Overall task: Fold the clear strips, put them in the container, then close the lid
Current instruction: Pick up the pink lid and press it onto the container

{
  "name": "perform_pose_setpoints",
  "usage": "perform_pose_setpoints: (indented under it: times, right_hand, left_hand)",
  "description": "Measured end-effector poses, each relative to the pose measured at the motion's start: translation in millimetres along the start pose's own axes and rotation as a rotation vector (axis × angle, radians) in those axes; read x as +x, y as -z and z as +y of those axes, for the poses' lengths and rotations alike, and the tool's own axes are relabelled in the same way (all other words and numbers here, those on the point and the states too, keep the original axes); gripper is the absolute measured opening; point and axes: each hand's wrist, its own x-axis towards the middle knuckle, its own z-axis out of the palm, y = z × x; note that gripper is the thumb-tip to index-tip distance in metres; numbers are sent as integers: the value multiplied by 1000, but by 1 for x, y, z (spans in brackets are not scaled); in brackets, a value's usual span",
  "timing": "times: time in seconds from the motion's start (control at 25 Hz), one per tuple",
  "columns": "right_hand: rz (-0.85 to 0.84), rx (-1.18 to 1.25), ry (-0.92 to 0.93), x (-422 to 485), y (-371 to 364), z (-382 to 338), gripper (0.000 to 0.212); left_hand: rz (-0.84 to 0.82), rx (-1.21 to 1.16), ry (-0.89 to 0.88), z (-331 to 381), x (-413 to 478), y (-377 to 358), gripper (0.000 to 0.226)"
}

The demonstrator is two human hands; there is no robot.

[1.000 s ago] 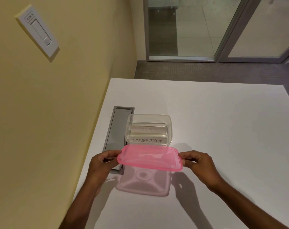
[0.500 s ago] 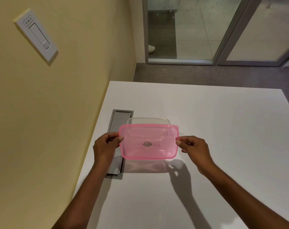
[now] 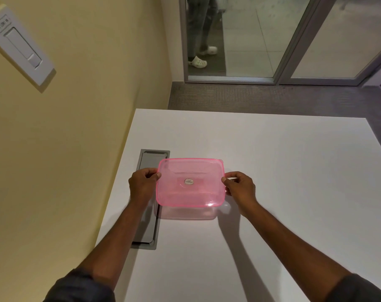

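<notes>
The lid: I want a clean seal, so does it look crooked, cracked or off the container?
Nothing stands out. The pink lid looks intact and sits roughly square over the clear container, with the left hand and right hand pinching its short edges. Whether it has snapped shut cannot be told.

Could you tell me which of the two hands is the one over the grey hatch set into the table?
The left hand: it grips the pink lid's left edge above the grey hatch, while the right hand is over bare white table.
</notes>
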Motion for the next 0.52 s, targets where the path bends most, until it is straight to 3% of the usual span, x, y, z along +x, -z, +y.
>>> perform_pose_setpoints:
  times: [0.36, 0.52]
  right_hand:
    - [-11, -39, -33, 11, -7, 16, 3]
    - [-9, -35, -44, 13, -9, 18, 1]
  left_hand:
    - [31, 26, 5, -19, 5, -18, 20]
    - [68, 78, -79, -21, 14, -28, 26]
